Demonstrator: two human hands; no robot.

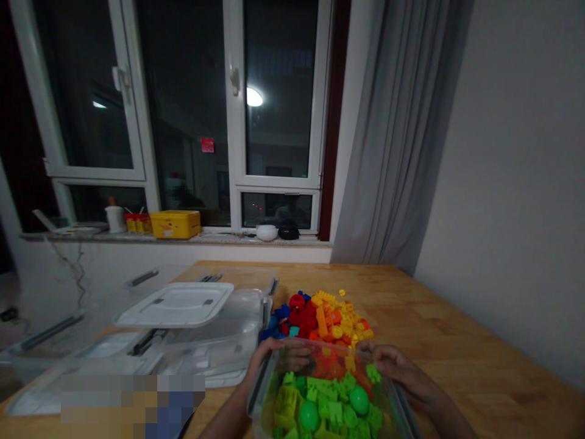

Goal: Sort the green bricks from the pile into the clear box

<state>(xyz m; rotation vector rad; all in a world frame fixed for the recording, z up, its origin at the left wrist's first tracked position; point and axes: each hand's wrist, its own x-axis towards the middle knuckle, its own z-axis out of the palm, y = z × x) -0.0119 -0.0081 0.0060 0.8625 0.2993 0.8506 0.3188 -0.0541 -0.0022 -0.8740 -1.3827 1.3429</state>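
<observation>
A clear plastic storage box point(336, 346) with grey side handles is at the table's near edge, below a pile of bricks. Inside it lie green toy building bricks point(322, 390) and green toy eggs point(359, 400). My left hand point(269, 356) wraps round its far left corner, fingers showing through the wall. At the far right corner, my right hand point(395, 366) is closed on the rim. A small green brick point(373, 373) is close by its fingertips; whether they touch it, I cannot tell. Just beyond the box lie red bricks point(302, 316), yellow and orange bricks point(338, 314), and blue bricks point(274, 326).
Left on the wooden table point(439, 329) are several clear boxes point(228, 311) and a white lid point(178, 303). Behind, the windowsill point(228, 238) holds a yellow box point(175, 224), a white bowl point(267, 232) and a black bowl point(289, 232). A grey curtain point(393, 134) hangs at right.
</observation>
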